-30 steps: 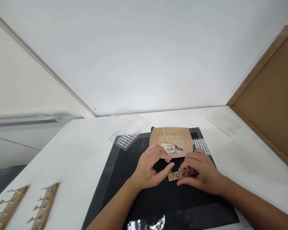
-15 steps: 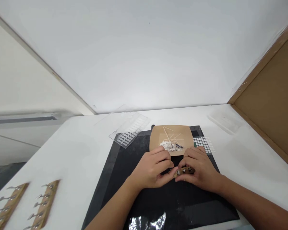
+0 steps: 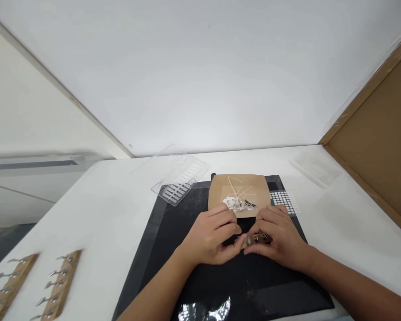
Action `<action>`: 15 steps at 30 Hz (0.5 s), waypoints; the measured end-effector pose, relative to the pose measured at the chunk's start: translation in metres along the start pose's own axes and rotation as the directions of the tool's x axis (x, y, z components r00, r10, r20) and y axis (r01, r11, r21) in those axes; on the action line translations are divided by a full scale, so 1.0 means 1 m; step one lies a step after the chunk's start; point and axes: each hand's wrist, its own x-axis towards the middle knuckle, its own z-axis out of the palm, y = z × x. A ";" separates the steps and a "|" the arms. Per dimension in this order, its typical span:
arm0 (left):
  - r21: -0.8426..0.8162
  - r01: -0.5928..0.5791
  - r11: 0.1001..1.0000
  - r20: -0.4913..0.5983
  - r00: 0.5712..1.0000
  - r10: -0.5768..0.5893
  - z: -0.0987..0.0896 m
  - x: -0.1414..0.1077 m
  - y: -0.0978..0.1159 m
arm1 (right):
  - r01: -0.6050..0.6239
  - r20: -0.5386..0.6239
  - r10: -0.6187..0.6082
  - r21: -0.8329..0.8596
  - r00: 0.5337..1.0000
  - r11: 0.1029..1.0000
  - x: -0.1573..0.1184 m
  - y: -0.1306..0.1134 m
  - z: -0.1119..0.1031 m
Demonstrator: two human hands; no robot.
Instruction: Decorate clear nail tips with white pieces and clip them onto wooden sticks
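Note:
My right hand (image 3: 279, 236) holds a short brown strip with shiny metal bits (image 3: 256, 239) between thumb and fingers, above the black mat (image 3: 173, 236). My left hand (image 3: 215, 234) is closed, with thumb and forefinger pinched at the strip's left end. Whether a smaller piece lies between those fingertips is hidden. Just beyond both hands is a brown paper tray (image 3: 262, 187) bearing a heap of white scraps (image 3: 235, 203) and thin pale strips.
Clear plastic trays (image 3: 177, 191) overlap the mat's far left corner. A sheet of white dots (image 3: 285, 201) lies right of the paper tray. Two wooden bars with metal hooks (image 3: 62, 283) are at the left. A translucent lid (image 3: 314, 169) and a cardboard panel (image 3: 381, 120) are at the right.
Both hands keep their grip on the strip with hardly any movement. The view has shifted very slightly.

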 end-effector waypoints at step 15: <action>0.012 -0.038 0.999 0.009 0.999 0.038 0.001 0.002 0.001 | -0.047 0.024 0.047 -0.010 0.999 0.999 -0.001 0.000 0.000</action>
